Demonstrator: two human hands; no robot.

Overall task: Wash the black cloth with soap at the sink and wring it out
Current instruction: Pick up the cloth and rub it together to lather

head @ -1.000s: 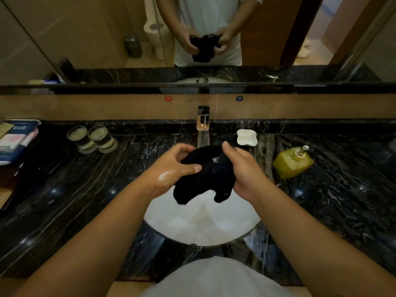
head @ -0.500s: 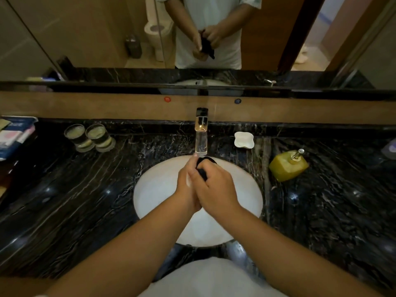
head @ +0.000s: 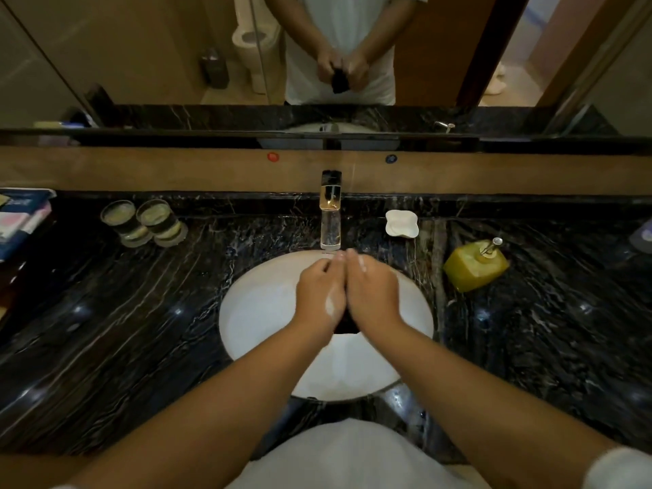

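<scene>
We see the left hand (head: 320,294) and right hand (head: 372,292), soap-streaked, clenched together around the crumpled black cloth (head: 346,324) above the round, smooth white sink (head: 254,312).

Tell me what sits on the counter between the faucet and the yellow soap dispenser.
In the head view, a small white soap dish sits on the dark marble between the faucet and the yellow soap dispenser, nearer the faucet.

countertop (head: 141,312): glossy veined black marble | sink (head: 261,312): smooth white ceramic | faucet (head: 330,220): shiny metal
</scene>
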